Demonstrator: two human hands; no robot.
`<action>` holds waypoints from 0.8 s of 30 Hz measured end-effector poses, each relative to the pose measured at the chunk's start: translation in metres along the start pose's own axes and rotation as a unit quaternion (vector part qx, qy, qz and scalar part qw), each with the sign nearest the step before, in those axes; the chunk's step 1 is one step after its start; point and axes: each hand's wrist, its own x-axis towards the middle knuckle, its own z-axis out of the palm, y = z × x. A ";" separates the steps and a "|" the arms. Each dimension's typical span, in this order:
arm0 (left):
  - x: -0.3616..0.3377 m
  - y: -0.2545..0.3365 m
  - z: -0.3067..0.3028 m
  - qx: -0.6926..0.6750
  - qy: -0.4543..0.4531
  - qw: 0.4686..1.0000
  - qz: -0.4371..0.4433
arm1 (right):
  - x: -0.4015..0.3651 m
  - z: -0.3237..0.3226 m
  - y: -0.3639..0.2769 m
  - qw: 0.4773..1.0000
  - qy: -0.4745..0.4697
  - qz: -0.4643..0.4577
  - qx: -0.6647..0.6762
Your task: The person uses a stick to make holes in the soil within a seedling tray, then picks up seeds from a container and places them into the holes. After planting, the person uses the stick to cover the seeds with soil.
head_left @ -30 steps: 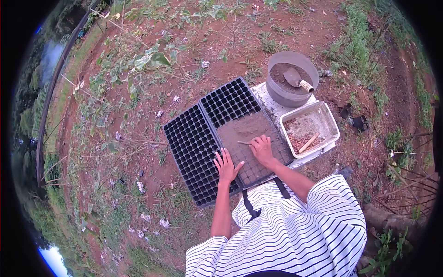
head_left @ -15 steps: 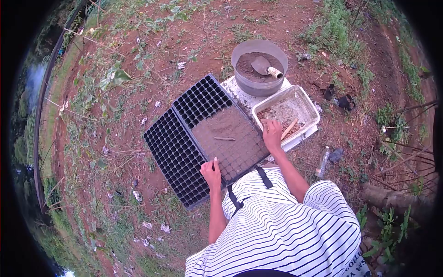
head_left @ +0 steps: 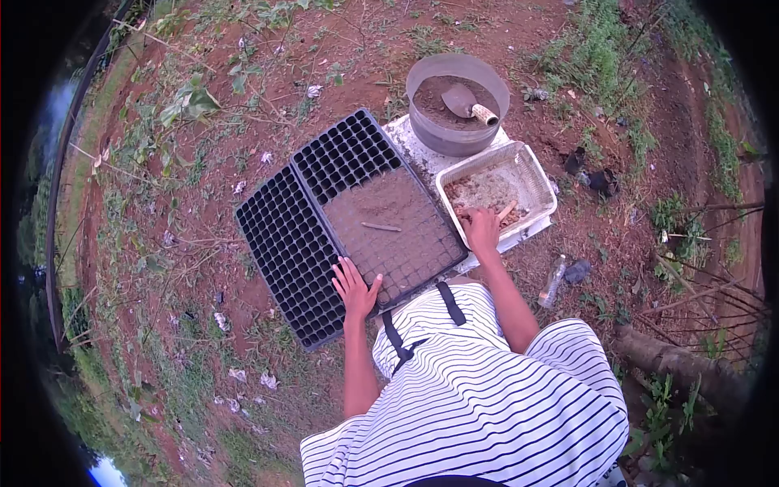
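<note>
My left hand [head_left: 355, 290] lies with fingers spread over the near edge of the black seedling trays, around the seam between them. One seedling tray [head_left: 284, 243] has bare cells; the other is largely covered with brown soil [head_left: 389, 213], with dark cells showing at its far end. A short stick [head_left: 380, 227] rests on that soil. My right hand [head_left: 483, 230] reaches over the near-left rim of a white plastic basket [head_left: 536, 174], its bent fingers down at brown crumbly material inside; what they pinch is hidden. Beside those fingers is a pale wooden stick [head_left: 508, 210].
Behind the basket stands a round grey tub [head_left: 457, 144] holding soil and a trowel [head_left: 468, 104]. Both containers sit on a white board [head_left: 410, 146]. A clear plastic bottle [head_left: 553, 282] lies on the ground to the right, near a thick log [head_left: 669, 355].
My left hand has gone from a pinch above the tray edge to spread fingers laid on it. My right hand has moved from the basket's rim further in. The view has shifted slightly.
</note>
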 end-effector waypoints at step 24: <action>-0.004 0.009 0.000 -0.002 0.090 0.996 -0.017 | 0.013 -0.001 -0.014 0.986 0.077 -0.050 0.140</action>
